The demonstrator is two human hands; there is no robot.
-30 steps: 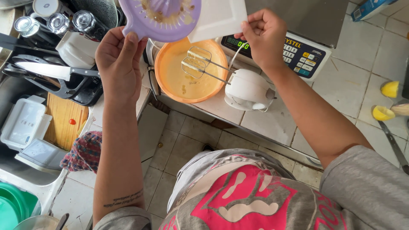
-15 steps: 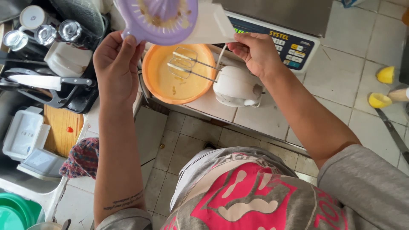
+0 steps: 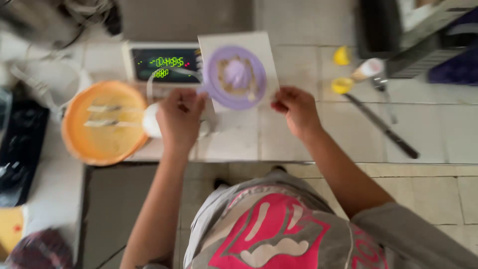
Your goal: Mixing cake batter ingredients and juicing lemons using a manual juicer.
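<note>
A purple citrus juicer with pulp on its cone rests on a white flat board held above the tiled counter. My left hand grips the juicer's handle at the board's left edge. At the board's lower right edge, my right hand pinches it. Both hands are close to the counter's front edge, just right of the scale.
An orange bowl holds the beaters of a white hand mixer at left. Behind it sits a scale with green digits. Two lemon halves and a long knife lie at right, with a dark appliance beyond.
The juicer and board have come down and to the right, from over the bowl to the counter right of the scale. The view has swung right and is blurred.
</note>
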